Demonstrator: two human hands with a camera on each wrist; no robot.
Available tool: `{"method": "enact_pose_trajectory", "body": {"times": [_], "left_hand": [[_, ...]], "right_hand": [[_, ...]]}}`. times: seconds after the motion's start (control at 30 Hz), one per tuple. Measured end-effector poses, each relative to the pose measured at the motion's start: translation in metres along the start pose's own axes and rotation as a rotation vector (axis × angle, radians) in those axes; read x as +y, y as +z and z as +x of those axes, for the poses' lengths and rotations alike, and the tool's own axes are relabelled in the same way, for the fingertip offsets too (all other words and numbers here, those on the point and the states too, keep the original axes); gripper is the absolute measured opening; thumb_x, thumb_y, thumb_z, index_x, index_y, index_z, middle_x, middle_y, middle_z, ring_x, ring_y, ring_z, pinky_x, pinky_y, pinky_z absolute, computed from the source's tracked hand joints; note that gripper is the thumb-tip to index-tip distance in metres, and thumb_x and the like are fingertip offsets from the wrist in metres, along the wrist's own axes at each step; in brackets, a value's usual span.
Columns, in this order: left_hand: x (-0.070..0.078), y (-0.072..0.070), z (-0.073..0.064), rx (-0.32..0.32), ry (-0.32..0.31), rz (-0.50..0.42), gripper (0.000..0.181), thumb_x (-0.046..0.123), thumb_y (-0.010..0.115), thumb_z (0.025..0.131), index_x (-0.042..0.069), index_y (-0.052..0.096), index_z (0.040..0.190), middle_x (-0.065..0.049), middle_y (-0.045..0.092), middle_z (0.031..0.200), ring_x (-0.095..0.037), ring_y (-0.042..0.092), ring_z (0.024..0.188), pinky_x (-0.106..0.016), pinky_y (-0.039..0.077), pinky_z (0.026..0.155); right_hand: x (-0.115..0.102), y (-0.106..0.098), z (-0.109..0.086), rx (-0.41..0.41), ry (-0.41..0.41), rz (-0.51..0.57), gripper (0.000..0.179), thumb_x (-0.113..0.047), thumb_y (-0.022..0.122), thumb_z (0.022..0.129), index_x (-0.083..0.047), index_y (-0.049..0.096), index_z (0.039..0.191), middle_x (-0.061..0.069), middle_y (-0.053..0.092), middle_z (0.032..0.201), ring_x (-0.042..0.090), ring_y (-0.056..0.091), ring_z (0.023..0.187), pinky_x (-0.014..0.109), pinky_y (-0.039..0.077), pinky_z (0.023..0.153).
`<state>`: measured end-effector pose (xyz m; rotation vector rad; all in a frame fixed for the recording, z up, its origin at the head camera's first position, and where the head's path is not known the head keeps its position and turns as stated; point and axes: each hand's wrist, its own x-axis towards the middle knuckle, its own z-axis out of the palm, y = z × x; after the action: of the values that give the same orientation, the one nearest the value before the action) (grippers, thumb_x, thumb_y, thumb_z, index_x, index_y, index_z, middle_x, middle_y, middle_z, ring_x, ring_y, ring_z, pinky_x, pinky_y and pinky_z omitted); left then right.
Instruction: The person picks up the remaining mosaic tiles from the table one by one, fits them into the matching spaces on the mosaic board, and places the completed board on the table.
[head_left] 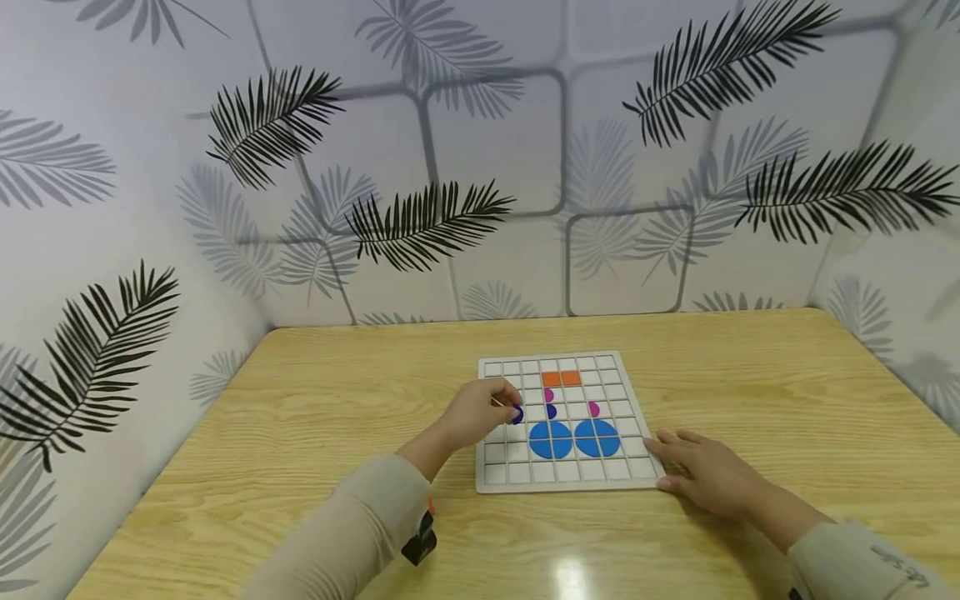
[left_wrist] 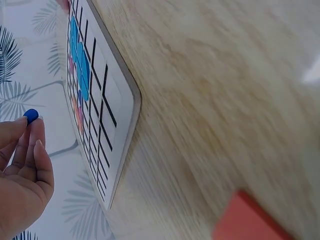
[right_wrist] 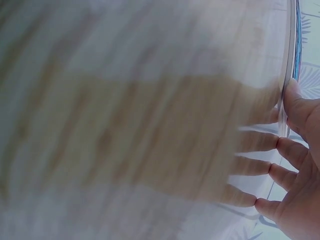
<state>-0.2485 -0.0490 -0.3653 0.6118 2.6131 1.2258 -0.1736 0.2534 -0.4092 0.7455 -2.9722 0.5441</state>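
A white gridded board [head_left: 532,473] lies on the table. My left hand [head_left: 476,410] pinches a small dark blue piece [left_wrist: 31,116] between thumb and fingertips, over the board's left side; the fingers hide part of its outline. Two large blue circles [head_left: 551,439] are laid out on the grid. Above them sit a dark blue half circle [head_left: 551,412], a magenta half circle [head_left: 549,395] and another magenta half circle [head_left: 594,409]. Two orange squares [head_left: 561,378] lie side by side near the far edge. At the board's near right corner my right hand [head_left: 705,473] rests with fingers spread, fingertips at its edge.
The wooden table [head_left: 360,375] reaches back to a wall [head_left: 510,275] patterned with leaves. A red-orange piece [left_wrist: 250,220] lies on the table close to the left wrist. A black device [head_left: 420,542] shows at the left wrist.
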Motion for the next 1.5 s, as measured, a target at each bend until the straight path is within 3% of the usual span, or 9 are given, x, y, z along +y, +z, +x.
{"method": "enact_pose_trajectory", "body": {"times": [0.33, 0.83, 1.17, 1.5], "left_hand": [[0.008, 0.021, 0.032, -0.030, 0.003, 0.045, 0.005, 0.006, 0.058, 0.082, 0.007, 0.061, 0.084, 0.003, 0.056, 0.077, -0.010, 0.054, 0.070, -0.022, 0.041, 0.058], [0.021, 0.053, 0.078, -0.056, 0.093, 0.227, 0.007, 0.004, 0.057, 0.082, 0.010, 0.060, 0.084, 0.001, 0.058, 0.084, -0.009, 0.049, 0.076, -0.020, 0.040, 0.067], [0.034, 0.063, 0.095, -0.087, 0.067, 0.283, 0.009, 0.002, 0.055, 0.082, 0.008, 0.061, 0.088, 0.000, 0.059, 0.086, -0.010, 0.049, 0.079, -0.019, 0.039, 0.069], [0.029, 0.073, 0.103, -0.065, 0.061, 0.376, 0.009, 0.004, 0.056, 0.082, 0.011, 0.060, 0.085, 0.002, 0.058, 0.084, -0.009, 0.048, 0.078, -0.018, 0.038, 0.070]], "right_hand": [[0.002, 0.002, 0.002, -0.015, -0.012, -0.010, 0.053, -0.033, 0.060, 0.078, -0.002, 0.049, 0.121, 0.022, 0.046, 0.120, 0.046, 0.037, 0.109, 0.056, 0.031, 0.083], [0.001, 0.002, 0.002, -0.006, -0.014, -0.016, 0.052, -0.032, 0.060, 0.078, -0.002, 0.050, 0.120, 0.023, 0.046, 0.119, 0.045, 0.038, 0.108, 0.056, 0.031, 0.083], [0.000, -0.001, 0.002, 0.000, -0.008, -0.019, 0.050, -0.029, 0.061, 0.078, -0.002, 0.051, 0.119, 0.022, 0.047, 0.119, 0.044, 0.039, 0.108, 0.055, 0.032, 0.082], [0.000, 0.001, 0.002, 0.007, -0.003, -0.008, 0.050, -0.031, 0.061, 0.078, -0.002, 0.052, 0.118, 0.022, 0.047, 0.119, 0.045, 0.039, 0.107, 0.055, 0.031, 0.083]]}}
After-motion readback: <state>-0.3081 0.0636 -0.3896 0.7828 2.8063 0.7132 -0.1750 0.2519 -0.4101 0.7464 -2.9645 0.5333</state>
